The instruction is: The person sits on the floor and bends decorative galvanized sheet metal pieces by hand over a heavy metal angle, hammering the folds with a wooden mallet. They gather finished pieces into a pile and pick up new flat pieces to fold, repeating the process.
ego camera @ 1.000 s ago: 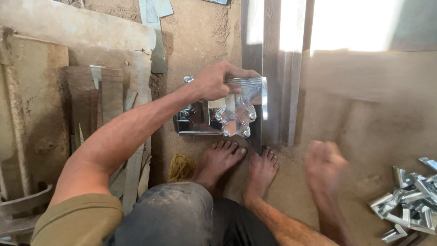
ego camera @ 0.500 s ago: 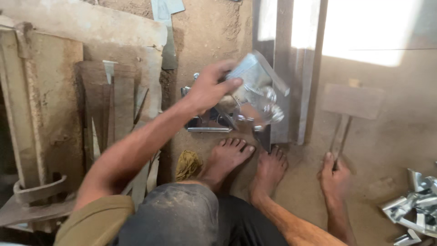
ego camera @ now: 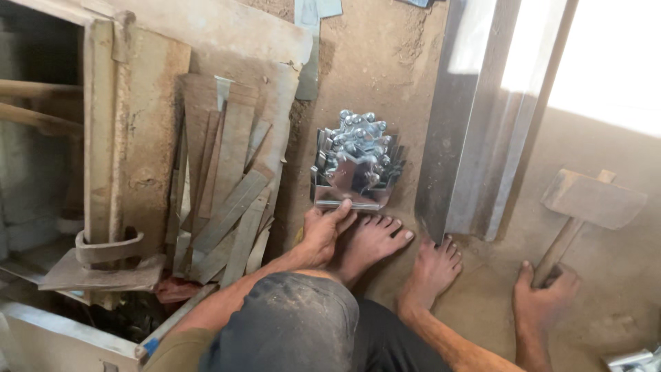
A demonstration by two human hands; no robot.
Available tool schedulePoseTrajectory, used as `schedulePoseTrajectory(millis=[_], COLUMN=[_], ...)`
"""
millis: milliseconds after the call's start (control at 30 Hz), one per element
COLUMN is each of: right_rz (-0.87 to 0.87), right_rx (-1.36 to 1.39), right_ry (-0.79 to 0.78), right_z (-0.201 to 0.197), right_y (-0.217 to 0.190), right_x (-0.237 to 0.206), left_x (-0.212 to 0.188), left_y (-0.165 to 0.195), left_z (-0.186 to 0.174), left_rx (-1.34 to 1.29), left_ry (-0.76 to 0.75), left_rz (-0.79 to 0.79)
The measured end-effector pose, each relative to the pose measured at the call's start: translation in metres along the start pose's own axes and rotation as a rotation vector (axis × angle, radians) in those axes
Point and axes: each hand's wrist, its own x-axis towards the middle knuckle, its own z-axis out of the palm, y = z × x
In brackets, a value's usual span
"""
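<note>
A head-worn view down onto a dusty earthen floor (ego camera: 620, 289) is shown, with the person's two bare feet (ego camera: 406, 251) at centre. The left hand (ego camera: 323, 231) is laid with its fingertips (ego camera: 342, 207) against the near edge of a shiny folded sheet-metal tray (ego camera: 351, 186); the fingers are extended and slightly spread, and nothing is gripped. The tray is set on the floor just beyond the toes and is filled with a heap of small bright metal pieces (ego camera: 358, 134). The right hand (ego camera: 544, 296) is closed around the handle of a wooden mallet (ego camera: 585, 207), whose block-shaped head lies on the floor, away from the tray.

To the left, a stack of rusty flat metal strips (ego camera: 220, 186) is leaned against a worn wooden board (ego camera: 138, 138). To the right of the tray, a long grey metal channel section (ego camera: 475, 131) lies on the floor, its near end close to the right foot. A few more bright metal pieces (ego camera: 633, 359) are seen at the lower right corner.

As judged from the arrangement, the filled tray is already set down and steadied, and the mallet is in grasp but not yet raised. No striking is shown, and whether the pieces are finished cannot be told.
</note>
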Motion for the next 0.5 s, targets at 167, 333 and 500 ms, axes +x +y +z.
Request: schedulePoseTrajectory(millis=[167, 333, 500], right_rz=[0.018, 0.086, -0.003], right_rx=[-0.081, -0.152, -0.161], right_ry=[0.049, 0.039, 0.033], right_z=[0.007, -0.002, -0.020], right_y=[0.025, 0.048, 0.055], right_x=[-0.013, -0.040, -0.050], left_x=[-0.036, -0.012, 0.122], left_y=[0.062, 0.147, 0.254], left_z=[0.025, 0.061, 0.239], left_rx=[0.652, 1.527, 1.734], left_ry=[-0.096, -0.818, -0.266], left_rz=[-0.305, 0.589, 1.523])
